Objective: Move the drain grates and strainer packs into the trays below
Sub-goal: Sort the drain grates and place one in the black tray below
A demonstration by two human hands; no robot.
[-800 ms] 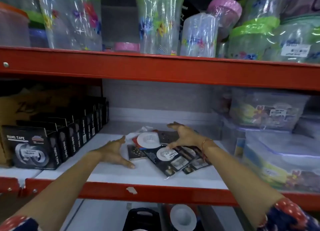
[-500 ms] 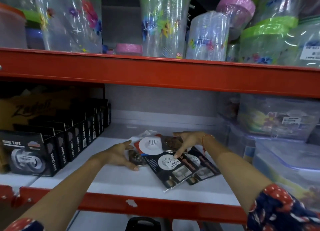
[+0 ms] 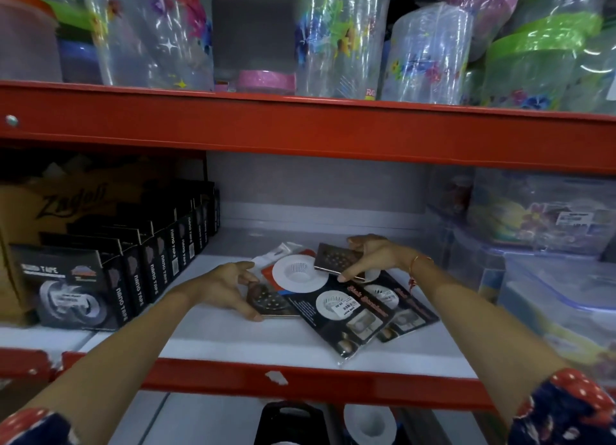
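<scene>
Two square, perforated metal drain grates (image 3: 337,257).

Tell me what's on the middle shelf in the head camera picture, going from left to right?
Nano tape boxes → left hand on a drain grate → white strainer → right hand lifting another drain grate → clear plastic containers.

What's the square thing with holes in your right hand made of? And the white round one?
The grate in the right hand looks like metal: thin, stiff, brownish-grey, with a dull sheen and punched holes. The white strainer looks like matte plastic or rubber; I can't tell which.
</scene>
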